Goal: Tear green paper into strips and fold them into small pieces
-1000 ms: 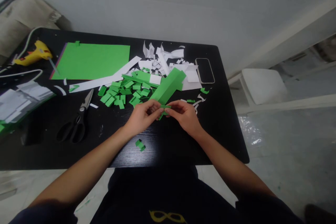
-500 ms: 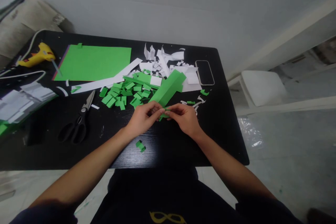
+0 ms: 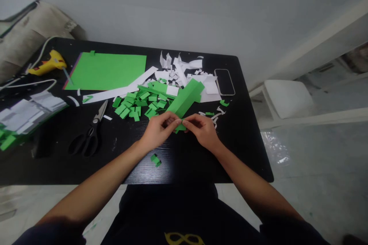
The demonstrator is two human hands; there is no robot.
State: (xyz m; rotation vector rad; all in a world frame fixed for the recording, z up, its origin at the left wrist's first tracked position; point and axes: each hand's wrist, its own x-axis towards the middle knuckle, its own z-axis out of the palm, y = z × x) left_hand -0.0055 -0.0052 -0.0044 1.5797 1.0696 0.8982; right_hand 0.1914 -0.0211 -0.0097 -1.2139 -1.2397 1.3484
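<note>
Fingertips: the thumb and forefinger of my left hand (image 3: 157, 128) and of my right hand (image 3: 204, 130) are pinched on one small green piece (image 3: 180, 126).
Small green piece: it sits between my two hands, over the middle of the desk (image 3: 240, 153), nearer the front edge than the back; my fingers cover much of it, so I cannot tell its long axis, and neither hand is clearly nearer.
Green strip: just beyond my fingertips is a wide green strip (image 3: 186, 97), its long axis slanting away toward the back right corner; I cannot tell whether my knuckles touch its near end.
Folded green piece: one (image 3: 155, 160) lies apart from the rest, close to the front edge, on my left hand's side.
Green pile: many small folded pieces (image 3: 128, 105) lie heaped beyond my left hand, toward the left.
White scraps: torn white paper (image 3: 191, 64) is bunched toward the back edge, past the strip.
Phone: it (image 3: 224, 82) lies flat near the right edge, toward the back right corner.
Scissors: black-handled scissors (image 3: 91, 130) lie left of my left hand, blades pointing to the back edge, handles to the front.
Green sheet: a large one (image 3: 110, 71) lies flat along the back edge, left of the scraps.
Glue gun: a yellow one (image 3: 53, 63) rests by the back left corner.
</note>
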